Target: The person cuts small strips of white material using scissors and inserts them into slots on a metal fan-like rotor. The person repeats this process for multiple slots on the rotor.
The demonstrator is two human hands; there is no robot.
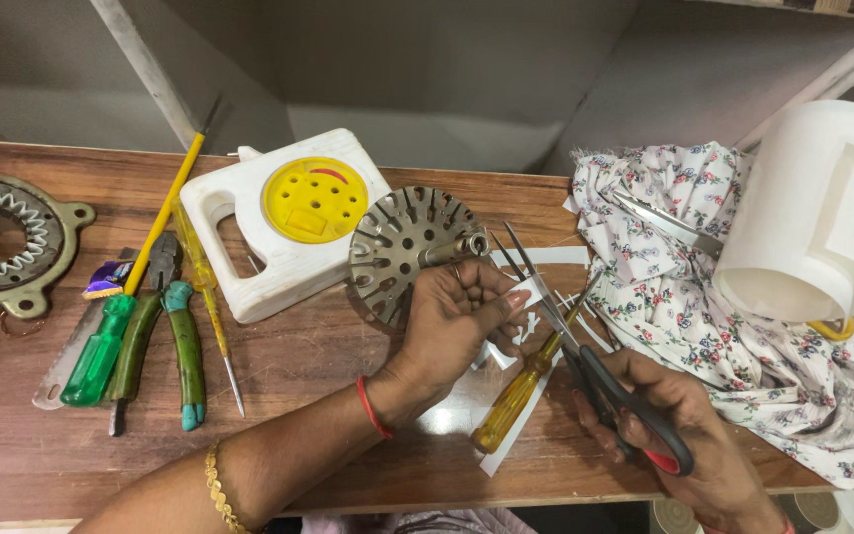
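While the left hand (457, 316) pinches a small white paper piece (526, 297) above the wooden table (308, 415), the right hand (674, 435) is closed on black scissors (585, 356), blades open at the paper. The paper looks thin, light and easily torn, so I think it is best held near its edge, close beside the cut.

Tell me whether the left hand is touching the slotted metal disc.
Touching: the head view shows the left hand gripping the slotted metal disc, fingers on its rim and hub.
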